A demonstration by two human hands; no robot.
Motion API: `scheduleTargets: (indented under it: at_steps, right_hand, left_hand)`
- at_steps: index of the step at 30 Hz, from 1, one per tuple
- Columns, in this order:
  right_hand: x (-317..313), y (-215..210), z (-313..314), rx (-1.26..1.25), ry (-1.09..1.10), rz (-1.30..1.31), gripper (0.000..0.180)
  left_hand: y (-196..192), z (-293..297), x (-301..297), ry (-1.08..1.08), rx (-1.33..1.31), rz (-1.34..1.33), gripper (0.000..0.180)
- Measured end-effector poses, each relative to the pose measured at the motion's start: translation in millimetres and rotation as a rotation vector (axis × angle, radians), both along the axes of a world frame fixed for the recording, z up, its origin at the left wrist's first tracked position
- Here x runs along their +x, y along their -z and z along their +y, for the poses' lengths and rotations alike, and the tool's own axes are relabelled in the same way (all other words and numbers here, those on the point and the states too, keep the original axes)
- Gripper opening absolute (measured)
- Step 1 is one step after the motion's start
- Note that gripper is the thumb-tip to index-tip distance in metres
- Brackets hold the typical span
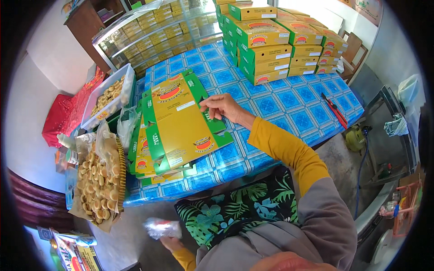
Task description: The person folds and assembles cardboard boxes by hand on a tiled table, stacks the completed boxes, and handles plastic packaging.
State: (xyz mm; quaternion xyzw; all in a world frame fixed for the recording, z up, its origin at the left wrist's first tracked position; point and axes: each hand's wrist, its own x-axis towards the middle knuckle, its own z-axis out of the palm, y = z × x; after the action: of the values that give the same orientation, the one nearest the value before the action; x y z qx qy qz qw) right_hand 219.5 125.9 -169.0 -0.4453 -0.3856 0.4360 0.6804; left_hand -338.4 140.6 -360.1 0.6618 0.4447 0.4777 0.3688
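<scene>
My left hand [172, 244] is low beside my lap, closed on a clear plastic packet [162, 228] with something white and red inside. Over the blue-checked table my right hand [224, 108] hovers at the right edge of a flat, unfolded cardboard box [181, 128], yellow and green with red ovals. Its fingers are loosely bent and apart, with nothing seen between them. The box lies on top of a stack of similar flat boxes [142, 151].
A basket of small round pastries [97, 189] stands at the table's left corner, with a plastic tub of pastries [108, 95] behind it. Filled boxes [264, 54] are piled at the back right. Red-handled pliers or cutters [335, 113] lie near the right edge.
</scene>
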Motion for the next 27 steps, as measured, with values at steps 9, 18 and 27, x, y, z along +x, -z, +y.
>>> scheduleTargets:
  at_steps: [9,18,27]
  right_hand:
    - [3.8,2.6,-0.3,0.021,0.021,0.043,0.022]
    - [9.1,4.9,-0.9,-0.014,0.010,0.070,0.023]
    - [9.1,2.1,-0.2,-0.041,0.015,0.030,0.020]
  left_hand:
    - [46.1,129.1,76.2,-0.398,-0.387,-0.743,0.018]
    - [49.0,159.0,76.4,-0.427,-0.457,-0.673,0.017]
    - [61.4,189.6,104.4,-0.409,-0.499,-0.656,0.016]
